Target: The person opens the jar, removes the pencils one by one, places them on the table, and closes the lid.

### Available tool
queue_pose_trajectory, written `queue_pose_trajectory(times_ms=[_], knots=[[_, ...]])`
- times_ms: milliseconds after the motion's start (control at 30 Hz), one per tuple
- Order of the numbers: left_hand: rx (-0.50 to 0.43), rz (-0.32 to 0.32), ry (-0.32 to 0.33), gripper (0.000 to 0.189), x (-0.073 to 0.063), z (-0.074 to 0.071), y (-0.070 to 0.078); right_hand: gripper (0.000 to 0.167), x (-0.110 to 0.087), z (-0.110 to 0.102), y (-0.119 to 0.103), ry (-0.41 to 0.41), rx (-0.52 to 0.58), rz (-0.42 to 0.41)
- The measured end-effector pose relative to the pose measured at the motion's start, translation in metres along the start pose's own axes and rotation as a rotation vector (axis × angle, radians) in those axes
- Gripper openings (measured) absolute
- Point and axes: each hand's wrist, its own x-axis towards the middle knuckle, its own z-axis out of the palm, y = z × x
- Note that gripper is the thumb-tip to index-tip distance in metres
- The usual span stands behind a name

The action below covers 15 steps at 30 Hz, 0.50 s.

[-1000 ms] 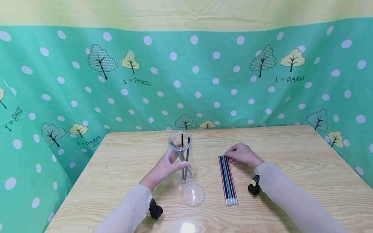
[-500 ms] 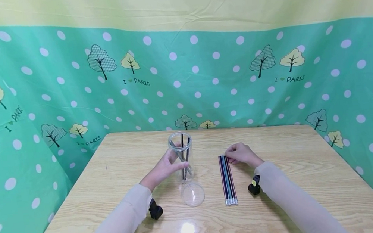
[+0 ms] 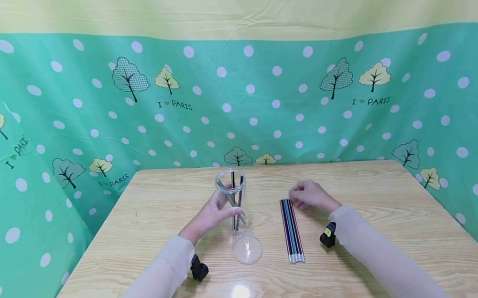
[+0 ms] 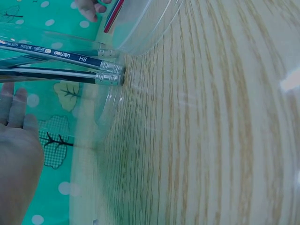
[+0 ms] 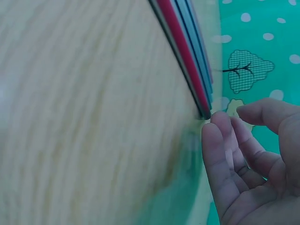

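My left hand (image 3: 212,216) grips a clear cylindrical jar (image 3: 245,197) standing upright, thumb in front and fingers behind. Inside the jar lean pencils (image 4: 70,55), one marked HB, their eraser ends down at the base. Right of the jar several dark striped pencils (image 3: 292,230) lie side by side in a neat row, eraser ends toward me. My right hand (image 3: 311,196) hovers by the far end of that row. In the right wrist view its fingertips (image 5: 213,133) are close to the pencil ends, thumb apart from the fingers, with nothing between them.
A round clear lid (image 3: 247,249) lies on the wooden table (image 3: 169,280) in front of the jar, left of the pencil row. Behind the table hangs a green dotted cloth (image 3: 250,90) with trees. Both wrists carry small black cameras (image 3: 327,236).
My right hand has shifted slightly right and away from the pencil row's far end. The left hand, jar, lid and pencils have stayed in place.
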Motion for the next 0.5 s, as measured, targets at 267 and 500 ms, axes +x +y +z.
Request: queue_pose_trajectory(times_ms=[267, 500], knots=[[-0.007, 0.006, -0.006, 0.088, 0.000, 0.000, 0.000, 0.031, -0.007, -0.006, -0.019, 0.011, -0.036, -0.028], [-0.014, 0.017, -0.013, 0.087, 0.000, 0.000, 0.000, 0.032, -0.011, -0.007, -0.043, -0.013, -0.017, -0.100]])
